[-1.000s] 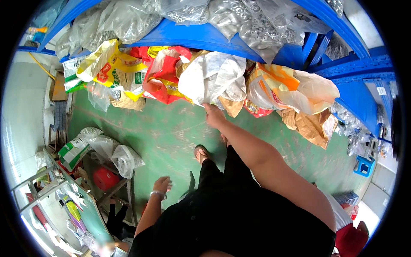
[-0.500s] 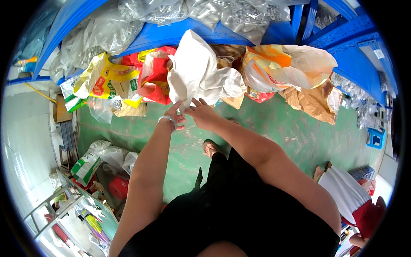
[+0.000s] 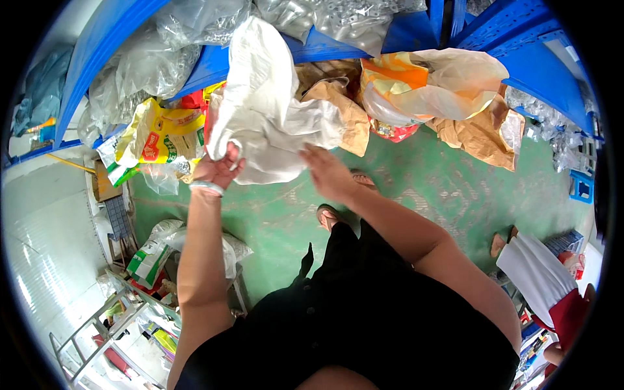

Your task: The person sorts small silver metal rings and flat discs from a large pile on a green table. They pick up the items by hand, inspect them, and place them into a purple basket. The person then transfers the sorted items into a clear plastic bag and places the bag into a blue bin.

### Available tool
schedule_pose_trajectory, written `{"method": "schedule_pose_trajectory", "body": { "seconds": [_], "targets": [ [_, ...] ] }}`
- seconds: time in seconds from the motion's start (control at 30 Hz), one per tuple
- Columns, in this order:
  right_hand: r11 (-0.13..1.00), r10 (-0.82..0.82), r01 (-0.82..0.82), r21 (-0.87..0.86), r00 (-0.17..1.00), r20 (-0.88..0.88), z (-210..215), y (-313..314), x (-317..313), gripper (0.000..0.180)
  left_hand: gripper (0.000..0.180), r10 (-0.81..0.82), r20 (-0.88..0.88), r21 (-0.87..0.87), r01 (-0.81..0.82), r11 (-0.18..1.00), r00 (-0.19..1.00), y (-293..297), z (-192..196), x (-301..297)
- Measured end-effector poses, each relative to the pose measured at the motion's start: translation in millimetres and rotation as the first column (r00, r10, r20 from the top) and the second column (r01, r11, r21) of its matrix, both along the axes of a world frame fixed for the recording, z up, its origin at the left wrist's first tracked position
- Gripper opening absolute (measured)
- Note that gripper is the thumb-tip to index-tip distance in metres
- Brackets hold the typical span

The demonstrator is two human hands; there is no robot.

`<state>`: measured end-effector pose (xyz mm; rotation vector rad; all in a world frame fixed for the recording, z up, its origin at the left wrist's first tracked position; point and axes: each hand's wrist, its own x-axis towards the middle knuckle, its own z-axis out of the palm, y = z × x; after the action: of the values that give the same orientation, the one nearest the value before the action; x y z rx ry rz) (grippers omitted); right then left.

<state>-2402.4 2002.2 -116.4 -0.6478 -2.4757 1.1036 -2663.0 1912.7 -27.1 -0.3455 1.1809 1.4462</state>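
A large white woven sack [image 3: 266,117] stands upright in front of me, its top loose and creased, leaning against the blue shelf. My left hand [image 3: 221,168], with a bracelet at the wrist, is at the sack's lower left edge, fingers curled round the fabric there. Close to the lower right side of the sack is my right hand [image 3: 327,174], slightly blurred, fingers stretched out and apart; whether the fingertips touch the cloth is hard to tell. Left of the sack is a yellow printed bag [image 3: 166,133], and right of it a brown paper bag [image 3: 344,116].
Clear plastic bags of small metal-looking parts [image 3: 208,19] lie on the blue shelf [image 3: 312,44]. An orange-and-white bag [image 3: 448,81] and a crumpled brown paper bag [image 3: 478,133] stand at the right. A blue stool [image 3: 580,187] and another person [image 3: 536,279] are farther right.
The white sack has shifted left and spread wider at its lower part. My left hand has moved left with it, while my right hand has moved slightly right, so the hands are farther apart.
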Motion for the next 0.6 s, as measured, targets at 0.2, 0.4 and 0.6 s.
{"method": "schedule_pose_trajectory", "body": {
  "seconds": [0.2, 0.4, 0.6],
  "targets": [
    [0.975, -0.195, 0.201, -0.091, 0.978, 0.070, -20, 36, 45, 0.037, 0.022, -0.116, -0.441, -0.153, 0.053, 0.987, 0.890, -29, 78, 1],
    [0.907, -0.405, 0.335, -0.256, 0.860, -0.310, 81, 133, 12, 0.029, 0.022, -0.324, -0.727, -0.224, 0.237, 0.945, 0.606, -75, 110, 10],
    [0.995, 0.066, -0.082, 0.062, 0.972, 0.226, 163, 149, -5, 0.023, 0.024, -0.385, -0.856, -0.259, 0.359, 0.897, 0.346, -93, 141, -7]
  ]
}}
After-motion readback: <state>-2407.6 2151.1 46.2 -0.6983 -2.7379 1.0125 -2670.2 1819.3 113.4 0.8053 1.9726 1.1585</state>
